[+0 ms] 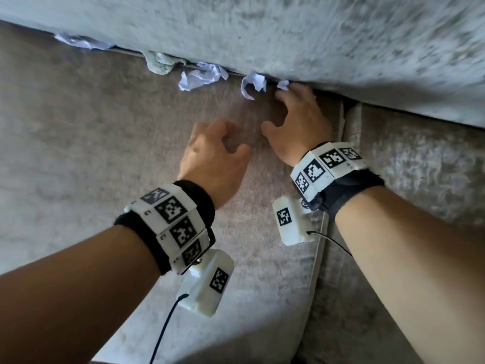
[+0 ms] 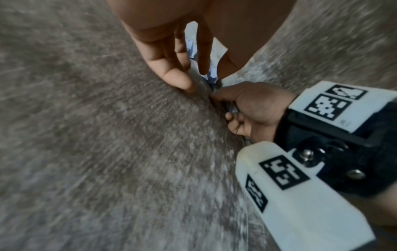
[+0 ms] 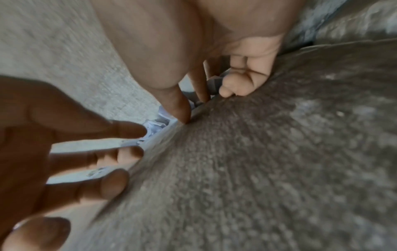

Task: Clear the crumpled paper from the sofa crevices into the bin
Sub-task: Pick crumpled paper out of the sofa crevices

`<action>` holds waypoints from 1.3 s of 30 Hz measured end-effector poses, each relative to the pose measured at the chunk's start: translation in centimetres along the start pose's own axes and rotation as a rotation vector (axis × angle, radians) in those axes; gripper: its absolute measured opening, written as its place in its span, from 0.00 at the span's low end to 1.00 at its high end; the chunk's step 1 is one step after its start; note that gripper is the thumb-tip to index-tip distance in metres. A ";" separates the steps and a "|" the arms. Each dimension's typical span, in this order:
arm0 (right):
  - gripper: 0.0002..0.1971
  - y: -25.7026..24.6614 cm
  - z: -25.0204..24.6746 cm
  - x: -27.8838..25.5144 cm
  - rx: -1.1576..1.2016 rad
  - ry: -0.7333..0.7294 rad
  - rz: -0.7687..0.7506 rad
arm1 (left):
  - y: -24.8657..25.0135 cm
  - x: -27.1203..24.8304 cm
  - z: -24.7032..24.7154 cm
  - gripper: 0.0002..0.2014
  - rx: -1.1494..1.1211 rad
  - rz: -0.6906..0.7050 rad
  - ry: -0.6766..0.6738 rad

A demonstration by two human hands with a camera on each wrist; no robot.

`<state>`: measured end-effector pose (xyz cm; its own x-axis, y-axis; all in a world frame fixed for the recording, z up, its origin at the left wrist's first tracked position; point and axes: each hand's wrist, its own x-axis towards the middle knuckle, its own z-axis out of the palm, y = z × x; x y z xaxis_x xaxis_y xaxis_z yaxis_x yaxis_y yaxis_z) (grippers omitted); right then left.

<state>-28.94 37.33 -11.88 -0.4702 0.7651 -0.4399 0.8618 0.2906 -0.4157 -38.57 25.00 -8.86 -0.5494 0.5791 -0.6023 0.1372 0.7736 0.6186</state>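
Several crumpled white papers sit wedged in the crevice between seat and back cushion: one (image 1: 202,76), another (image 1: 253,84), a small scrap (image 1: 283,84), and a far-left one (image 1: 72,40). My right hand (image 1: 274,111) reaches into the crevice; its fingertips lie at the small scrap, thumb spread away on the seat. Its index finger (image 3: 180,105) is straight against the seat edge, with paper (image 3: 154,125) just beyond. My left hand (image 1: 235,141) hovers over the seat with loosely curled fingers and holds nothing. No bin is in view.
A greenish-grey crumple (image 1: 160,63) is also stuck in the crevice. The grey seat cushion (image 1: 78,127) fills the left and middle, and the back cushion (image 1: 262,27) overhangs it. A second seat cushion (image 1: 406,179) lies right, across a narrow seam (image 1: 321,232).
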 end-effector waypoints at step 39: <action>0.06 -2.6 -1.1 -1.2 0.360 0.106 0.143 | 1.6 4.0 -2.5 0.12 0.045 0.023 0.241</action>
<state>-30.44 36.31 -9.37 -0.3114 0.8439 -0.4369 0.7866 -0.0291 -0.6168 -42.59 27.96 -9.00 -0.7261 0.5224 -0.4472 0.1855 0.7750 0.6042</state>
